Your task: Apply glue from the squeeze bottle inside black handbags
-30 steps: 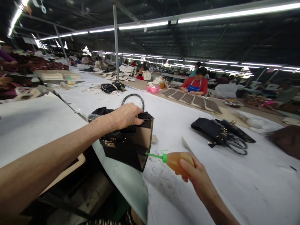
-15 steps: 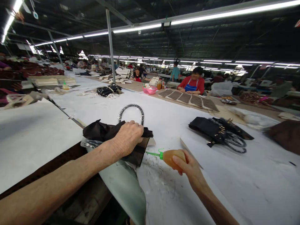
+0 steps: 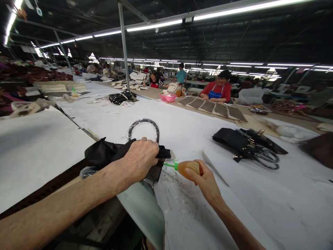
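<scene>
Two hands [image 3: 140, 158] [image 3: 205, 180], one hand-held squeeze bottle [image 3: 188, 168], one pink basin [image 3: 168, 98]

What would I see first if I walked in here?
Up front, the left hand grips a black bag at the near edge of the white table, while the right hand points an orange squeeze bottle at it. Farther right lie more black bags, and a person in red is at the far table.

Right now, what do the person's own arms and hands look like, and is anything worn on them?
Both are bare. The left hand and right hand wear no gloves, and the forearms show no sleeve up to the picture's edge. No watch, bracelet or band shows at either wrist, and no ring shows on the fingers in view.
</scene>
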Demonstrator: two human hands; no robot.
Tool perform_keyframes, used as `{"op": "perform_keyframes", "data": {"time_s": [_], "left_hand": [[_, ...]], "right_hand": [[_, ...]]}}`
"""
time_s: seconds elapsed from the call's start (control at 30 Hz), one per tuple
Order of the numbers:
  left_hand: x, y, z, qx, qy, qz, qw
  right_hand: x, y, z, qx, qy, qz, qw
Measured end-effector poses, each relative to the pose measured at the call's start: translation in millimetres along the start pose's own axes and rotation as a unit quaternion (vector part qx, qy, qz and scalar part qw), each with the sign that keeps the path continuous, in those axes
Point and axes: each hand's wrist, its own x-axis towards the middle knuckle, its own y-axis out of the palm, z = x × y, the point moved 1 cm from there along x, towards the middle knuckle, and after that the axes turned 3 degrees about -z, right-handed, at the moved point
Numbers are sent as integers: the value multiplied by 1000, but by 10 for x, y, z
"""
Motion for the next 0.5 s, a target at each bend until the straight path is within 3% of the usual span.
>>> {"op": "perform_keyframes", "data": {"time_s": [0.17,0.5], "left_hand": [[-39,9,7,1,-2,-20,1000],[-210,-27,-47,-22,-36,-5,999]], "right_hand": [[-28,11,0,0,3,32,999],[-70,11,-47,-1,4,57,998]]}}
